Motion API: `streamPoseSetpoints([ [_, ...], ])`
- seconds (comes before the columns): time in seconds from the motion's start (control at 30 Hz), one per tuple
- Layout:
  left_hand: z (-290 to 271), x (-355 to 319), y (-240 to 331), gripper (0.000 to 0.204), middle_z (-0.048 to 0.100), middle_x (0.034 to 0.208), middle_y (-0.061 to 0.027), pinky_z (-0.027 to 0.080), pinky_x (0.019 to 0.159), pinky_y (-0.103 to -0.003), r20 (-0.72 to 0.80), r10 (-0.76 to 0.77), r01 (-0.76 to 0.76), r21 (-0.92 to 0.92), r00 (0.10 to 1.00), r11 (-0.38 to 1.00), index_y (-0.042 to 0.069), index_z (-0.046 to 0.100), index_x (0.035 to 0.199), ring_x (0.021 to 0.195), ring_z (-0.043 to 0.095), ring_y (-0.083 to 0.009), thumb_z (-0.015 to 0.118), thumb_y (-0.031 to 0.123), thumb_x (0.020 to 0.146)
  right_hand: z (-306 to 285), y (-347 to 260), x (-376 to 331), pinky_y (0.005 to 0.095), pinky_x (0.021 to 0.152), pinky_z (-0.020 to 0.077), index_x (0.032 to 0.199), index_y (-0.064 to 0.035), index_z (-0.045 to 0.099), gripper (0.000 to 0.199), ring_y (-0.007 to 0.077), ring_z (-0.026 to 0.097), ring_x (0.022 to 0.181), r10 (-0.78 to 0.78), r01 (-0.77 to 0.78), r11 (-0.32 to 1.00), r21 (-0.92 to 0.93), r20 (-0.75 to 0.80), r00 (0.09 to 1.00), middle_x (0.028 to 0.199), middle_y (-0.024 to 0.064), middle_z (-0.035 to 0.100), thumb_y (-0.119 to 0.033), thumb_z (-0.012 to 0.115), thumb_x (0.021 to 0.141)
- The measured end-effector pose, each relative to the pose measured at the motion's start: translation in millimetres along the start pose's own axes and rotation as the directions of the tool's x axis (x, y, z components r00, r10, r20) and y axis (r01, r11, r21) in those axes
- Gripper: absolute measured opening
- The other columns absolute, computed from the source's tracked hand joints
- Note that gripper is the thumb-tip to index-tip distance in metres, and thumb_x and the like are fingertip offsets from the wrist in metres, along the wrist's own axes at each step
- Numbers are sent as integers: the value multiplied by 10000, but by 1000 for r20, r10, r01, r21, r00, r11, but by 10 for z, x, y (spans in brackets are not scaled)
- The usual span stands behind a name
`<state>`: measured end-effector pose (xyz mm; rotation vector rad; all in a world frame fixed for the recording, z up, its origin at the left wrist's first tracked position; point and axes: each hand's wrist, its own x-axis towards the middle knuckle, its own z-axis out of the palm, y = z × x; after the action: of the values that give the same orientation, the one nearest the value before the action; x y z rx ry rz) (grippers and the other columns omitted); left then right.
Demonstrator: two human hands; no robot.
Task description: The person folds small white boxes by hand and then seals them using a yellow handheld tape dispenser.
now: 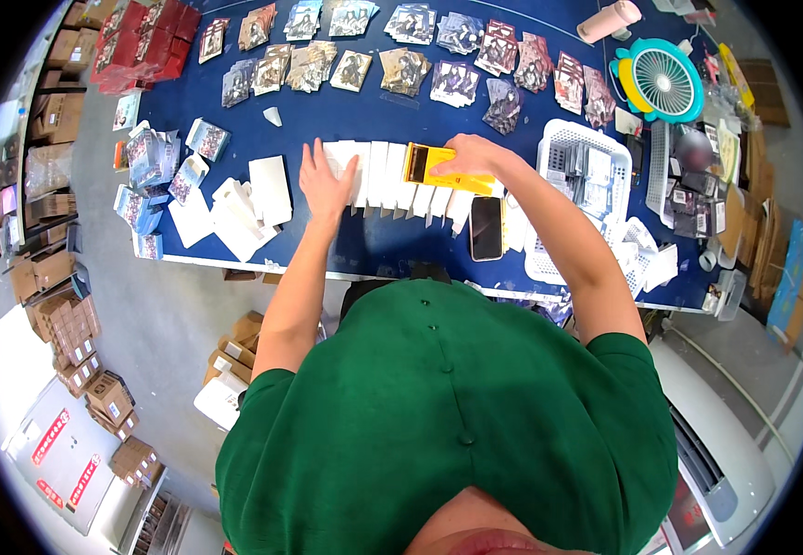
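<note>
My left hand (327, 180) lies with fingers spread at the left end of a row of narrow white boxes (383, 176), touching them. At the row's right part, my right hand (471, 159) grips a flat yellow box (473, 185) with a dark end, held over the white boxes. A dark-screened phone (487, 228) lies just below that hand. To the left of my left hand are a white box (270, 189) and several loose white pieces (235, 217).
Several card stacks (405, 71) line the far side of the blue table (327, 118). Red boxes (147, 44) are piled far left, blue packs (152, 153) nearer. At right stand a white basket (544, 148) of dark packs, a teal fan (663, 80) and a pink bottle (608, 20).
</note>
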<state>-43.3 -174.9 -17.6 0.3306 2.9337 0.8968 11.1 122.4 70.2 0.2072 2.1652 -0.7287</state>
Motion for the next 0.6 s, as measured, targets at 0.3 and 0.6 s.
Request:
streamPoseSetpoints([
  [0.3,133,52,75,912,612,1241,-259,482,957,-435,319,-127,210,-239,939,948,-4,359,1439,1138,608,-396,711,551,807,-19,54,42,387,806,517,1099,-38,715,577,302,692,937,8,-11,994,110,25,1000,999,169,718,-505,752,761],
  [0.6,125,113,30,861,539,1315,-256,450,997,-439,286,30,28,-196,958,980,-12,421,1380,1227,526,-388,736,536,795,-26,-141,-84,380,875,521,1255,-52,641,688,317,679,996,83,-83,997,5,15,996,1094,176,705,-542,711,777],
])
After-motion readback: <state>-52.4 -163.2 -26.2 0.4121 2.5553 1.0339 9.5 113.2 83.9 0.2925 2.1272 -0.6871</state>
